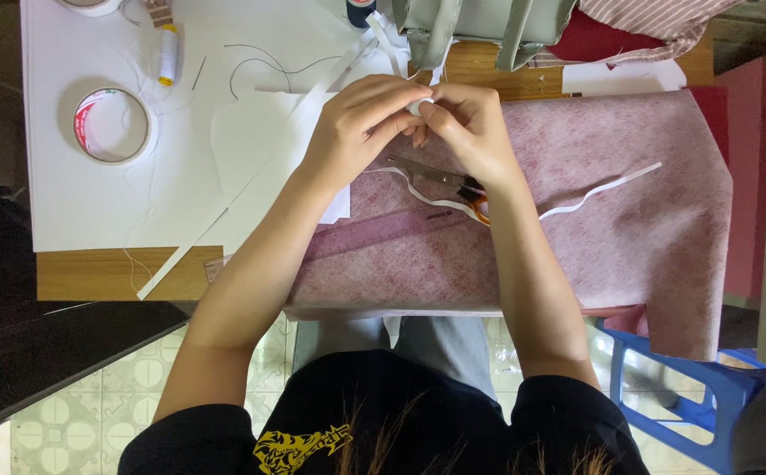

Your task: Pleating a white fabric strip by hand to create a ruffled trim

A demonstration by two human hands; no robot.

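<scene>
- Tape rolls: two in view. One roll of tape [112,125] lies flat on the white sheet [75,202] at far left; a second roll [91,5] is cut off by the top edge.
- Thread spool [167,54]: one, yellow-ended, lying near the top left, with loose thread strands trailing across the sheet.
- White strips: one long strip [191,249] runs diagonally off the sheet onto the wooden table [93,274]; a second, wavy strip [598,192] lies on the pink patterned sheet [629,167].
- Left hand [352,132]: closed, fingertips pinched on the small white piece [419,106] held above the table's middle.
- Small white piece: one, gripped between both hands, directly above the far edge of the pink patterned sheet. Its exact form cannot be determined; most of it is covered by fingers.
- Right hand [471,132]: closed, thumb and forefinger pinching the same white piece from the opposite side.
- Scissors [440,179]: one pair, orange-handled, lying unused under the right wrist.
- Ruler [383,233]: one, translucent, lying on the pink sheet below the scissors.
- Progress, as judged: strips appear already cut and tools set down; the fingers are working on the piece. The pink sheet carries no attached piece.
- Grey bag [488,22]: one, at the top edge.
</scene>
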